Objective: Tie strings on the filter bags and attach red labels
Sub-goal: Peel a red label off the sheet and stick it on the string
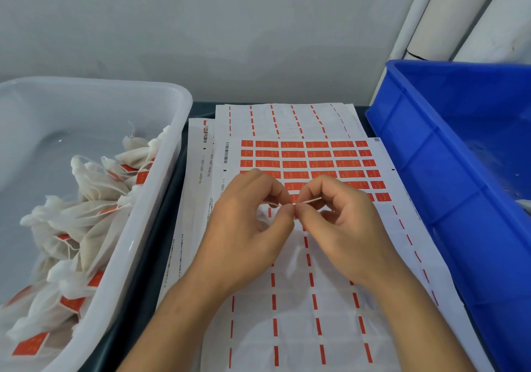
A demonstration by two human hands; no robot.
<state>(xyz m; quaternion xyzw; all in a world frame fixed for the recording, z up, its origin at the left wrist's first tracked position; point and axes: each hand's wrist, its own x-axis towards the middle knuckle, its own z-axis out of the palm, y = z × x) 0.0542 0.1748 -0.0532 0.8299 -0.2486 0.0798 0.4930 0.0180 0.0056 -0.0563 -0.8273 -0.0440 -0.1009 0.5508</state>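
Blue crate (448, 153) at 3 o'clock, ribbed wall facing centre, interior partly in view. White pipes (448, 12) at 1 o'clock, running diagonally up behind the crate. Pale grey wall (201, 27) across 12 o'clock. Dark worktop (149, 279) visible as a strip at 8 o'clock.

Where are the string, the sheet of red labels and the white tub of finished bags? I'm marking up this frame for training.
string (309, 201): head view, on the stretch beside the right fingertips.
sheet of red labels (317, 153): head view, on a red label in the upper rows.
white tub (161, 176): head view, on its right wall.
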